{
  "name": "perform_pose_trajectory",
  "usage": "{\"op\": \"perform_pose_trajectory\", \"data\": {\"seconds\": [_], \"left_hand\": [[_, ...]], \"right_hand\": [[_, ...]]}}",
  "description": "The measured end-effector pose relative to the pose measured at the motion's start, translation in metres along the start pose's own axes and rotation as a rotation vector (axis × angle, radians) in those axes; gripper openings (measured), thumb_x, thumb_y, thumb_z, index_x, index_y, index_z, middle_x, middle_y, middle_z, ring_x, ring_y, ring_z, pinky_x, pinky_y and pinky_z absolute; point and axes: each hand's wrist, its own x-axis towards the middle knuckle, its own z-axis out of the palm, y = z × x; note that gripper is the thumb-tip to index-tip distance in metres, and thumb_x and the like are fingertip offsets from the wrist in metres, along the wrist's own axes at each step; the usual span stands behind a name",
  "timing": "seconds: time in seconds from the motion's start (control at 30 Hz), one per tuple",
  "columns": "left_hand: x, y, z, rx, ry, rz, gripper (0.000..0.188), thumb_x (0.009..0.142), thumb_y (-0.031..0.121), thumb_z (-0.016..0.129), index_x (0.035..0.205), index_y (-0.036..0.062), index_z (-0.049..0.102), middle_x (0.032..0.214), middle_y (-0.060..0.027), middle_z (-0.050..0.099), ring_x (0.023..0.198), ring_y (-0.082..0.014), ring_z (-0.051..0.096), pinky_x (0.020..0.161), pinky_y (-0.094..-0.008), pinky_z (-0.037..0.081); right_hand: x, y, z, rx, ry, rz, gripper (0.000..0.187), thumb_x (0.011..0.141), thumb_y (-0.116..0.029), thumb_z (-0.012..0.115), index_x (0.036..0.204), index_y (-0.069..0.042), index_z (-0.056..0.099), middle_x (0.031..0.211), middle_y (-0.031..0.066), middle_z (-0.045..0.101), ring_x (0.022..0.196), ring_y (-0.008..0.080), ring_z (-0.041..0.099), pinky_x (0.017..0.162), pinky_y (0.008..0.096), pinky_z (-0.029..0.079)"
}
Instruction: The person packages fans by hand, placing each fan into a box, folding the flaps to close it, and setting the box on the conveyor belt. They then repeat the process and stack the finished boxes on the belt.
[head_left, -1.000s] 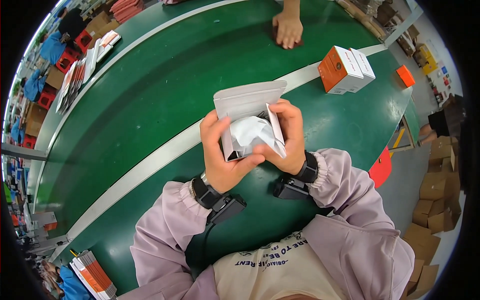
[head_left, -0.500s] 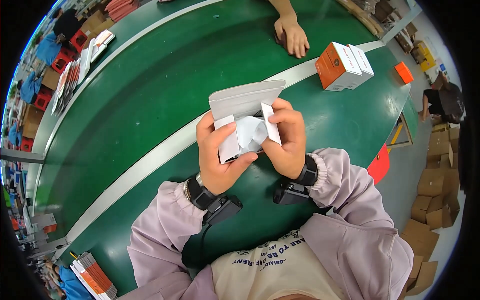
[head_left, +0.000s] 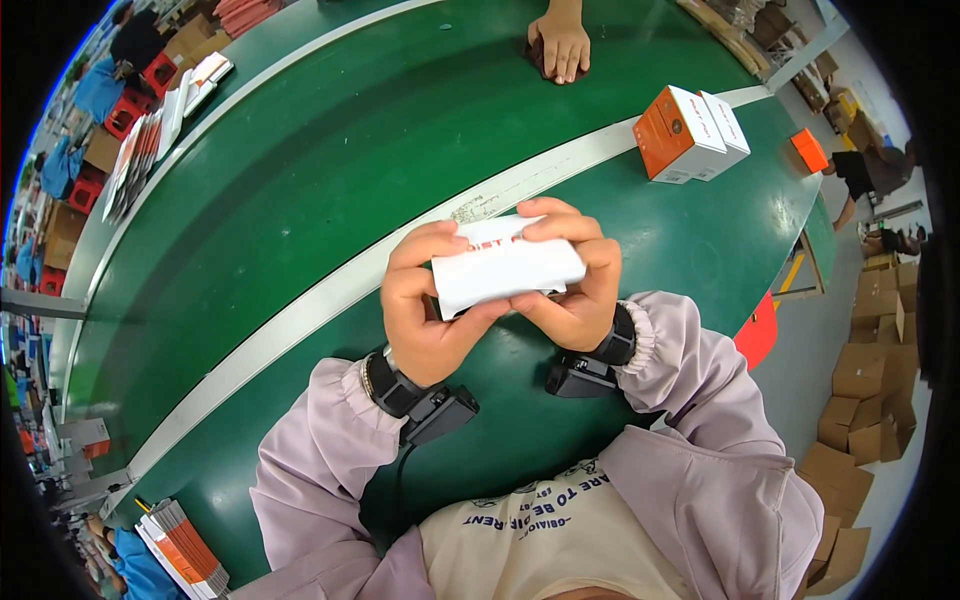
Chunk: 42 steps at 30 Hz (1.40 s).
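Note:
A small white cardboard box (head_left: 508,275) with red print on its lid is held over the green table's near side. My left hand (head_left: 425,310) wraps its left end, fingers on the top and thumb along the near edge. On the opposite end my right hand (head_left: 580,285) grips it, its fingers over the top and the thumb tip at the lower edge near the left thumb. The lid flap lies folded over the opening, its front edge slightly raised. What is inside is hidden.
Two orange-and-white boxes (head_left: 682,138) stand at the right. Past them lies a small orange item (head_left: 808,150). Across the table a person's hand (head_left: 560,45) presses a dark cloth. Flattened cartons (head_left: 185,550) are stacked at the lower left. A white strip (head_left: 290,330) divides the table.
The box's raised lid has come down over the opening, covering the white wrapping inside. My fingers now lie on top. The other person's hand has shifted away, left and back.

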Motion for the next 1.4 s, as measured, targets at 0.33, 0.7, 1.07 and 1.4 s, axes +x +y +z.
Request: {"op": "perform_pose_trajectory", "data": {"seconds": [0.33,0.7,1.07,1.4], "left_hand": [[0.001,0.001,-0.006,-0.039,-0.039,0.002,0.063,0.064,0.033,0.084,0.107,0.0083,0.046,0.104,-0.0108,0.052,0.102,-0.0284,0.051,0.089,-0.0448,0.043],[-0.003,0.002,-0.008,0.030,-0.046,0.021,0.033,0.079,0.018,0.071,0.102,0.0103,0.049,0.121,-0.0171,0.040,0.105,-0.0281,0.047,0.089,-0.0432,0.041],[0.000,0.014,-0.008,-0.103,-0.098,-0.081,0.021,0.083,0.001,0.056,0.100,0.0077,0.047,0.118,-0.0189,0.043,0.107,-0.0293,0.045,0.096,-0.0485,0.035],[0.005,0.010,-0.011,-0.101,-0.101,0.005,0.018,0.085,0.003,0.054,0.100,0.0069,0.045,0.115,-0.0195,0.046,0.106,-0.0325,0.047,0.096,-0.0500,0.035]], "right_hand": [[0.015,-0.007,-0.013,-0.084,-0.133,-0.030,0.061,0.069,-0.042,0.078,0.106,-0.007,0.046,0.112,0.0204,0.055,0.115,0.0399,0.047,0.090,0.0492,0.041],[0.013,-0.009,-0.013,-0.160,-0.147,-0.080,0.041,0.076,-0.033,0.074,0.102,-0.008,0.055,0.110,0.0201,0.057,0.107,0.0404,0.051,0.086,0.0491,0.044],[0.020,-0.015,-0.020,-0.139,-0.305,-0.127,0.035,0.070,-0.017,0.076,0.102,-0.011,0.063,0.115,0.0172,0.057,0.108,0.0429,0.051,0.087,0.0506,0.044],[0.020,-0.009,-0.019,-0.114,-0.272,-0.094,0.030,0.073,-0.016,0.075,0.100,-0.010,0.063,0.115,0.0153,0.056,0.106,0.0419,0.052,0.086,0.0490,0.045]]}}
